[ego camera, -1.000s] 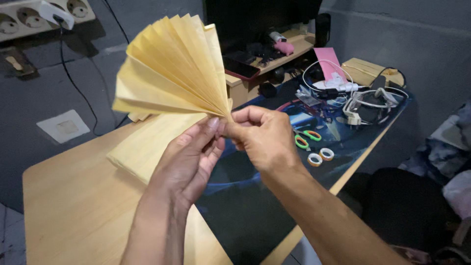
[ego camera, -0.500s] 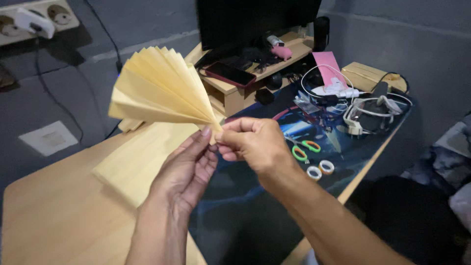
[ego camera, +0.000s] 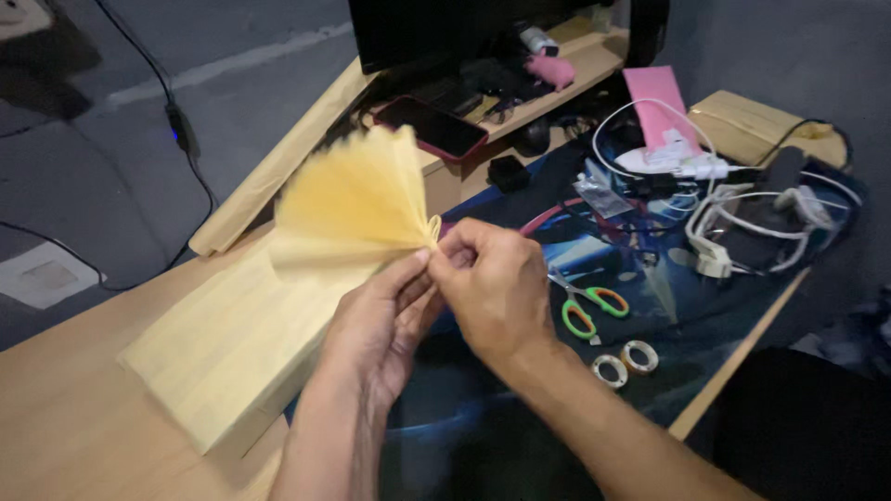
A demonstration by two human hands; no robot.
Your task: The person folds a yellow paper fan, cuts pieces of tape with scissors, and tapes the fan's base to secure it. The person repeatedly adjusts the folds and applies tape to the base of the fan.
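Both hands meet over the middle of the desk point(ego camera: 83, 436), above the near edge of a dark mat point(ego camera: 520, 427). The left hand point(ego camera: 385, 320) comes up from below with its fingers pressed together on the narrow end of a pale yellow pleated paper fan point(ego camera: 357, 204). The right hand point(ego camera: 492, 288) closes on the same point from the other side, thumb and fingers pinched on the fan's gathered base, where a small loop of paper shows. The fan spreads up and to the left from that pinch, held in the air and blurred along its far edge.

Under the fan, on the bare wood left of the mat, lies a flat stack of the same yellow paper point(ego camera: 218, 357). On the mat, just right of the right hand, lie green-and-orange scissors point(ego camera: 585, 306), and nearer the desk's front edge two small tape rolls point(ego camera: 624, 364) sit side by side. Toward the far right corner lies a tangle of white cables point(ego camera: 742, 227), with a pink sheet point(ego camera: 657, 97) beyond it. At the back edge a wooden shelf point(ego camera: 575, 70) carries a dark phone point(ego camera: 432, 128) and a black monitor point(ego camera: 436, 28).
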